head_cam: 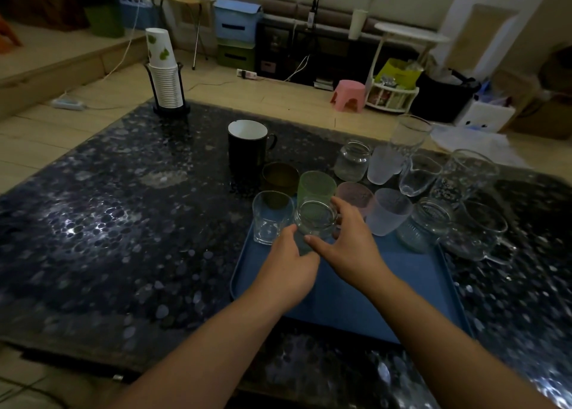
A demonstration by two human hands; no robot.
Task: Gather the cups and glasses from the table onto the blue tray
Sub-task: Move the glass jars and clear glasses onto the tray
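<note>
The blue tray lies on the dark pebbled table in front of me. Both hands close around a clear glass jar at the tray's far left corner: my left hand at its near side, my right hand at its right side. A clear tumbler stands just left of the jar. Behind are a green glass, a pink glass, an amber cup and a black mug. Frosted cups and several clear glasses crowd the right.
A rack of stacked paper cups stands at the table's far left corner. A glass mug sits right of the tray's far corner. Beyond the table are a pink stool, a white side table and storage boxes.
</note>
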